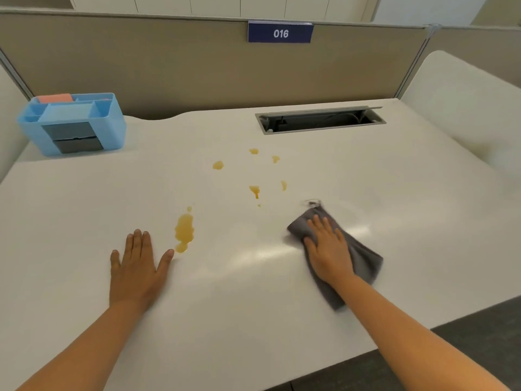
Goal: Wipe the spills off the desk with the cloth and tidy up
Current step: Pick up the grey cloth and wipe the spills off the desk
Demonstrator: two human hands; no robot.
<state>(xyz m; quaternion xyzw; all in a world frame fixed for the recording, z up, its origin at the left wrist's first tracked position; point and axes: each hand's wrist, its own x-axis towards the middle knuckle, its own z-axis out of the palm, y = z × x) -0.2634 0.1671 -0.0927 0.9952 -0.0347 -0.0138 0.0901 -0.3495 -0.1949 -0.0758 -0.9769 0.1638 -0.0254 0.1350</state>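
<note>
The blue organiser (72,124) stands at the far left corner of the surface (282,306), well apart from the work area; the left hand (135,266) lies flat just left of the largest amber spill (184,231), fingers straight and slightly spread, thumb tip near the puddle's lower end; smaller drops (255,190) lie scattered toward the middle. The right hand (328,249) presses the grey cloth (363,261) flat, fingers spread, right of every spill; judged step: wiping under way, no spill yet cleared. Next move calls for a leftward sweep across the drops to the large puddle. Open room is ample leftward; the cable slot (320,119) lies beyond, the near edge close below the cloth.
</note>
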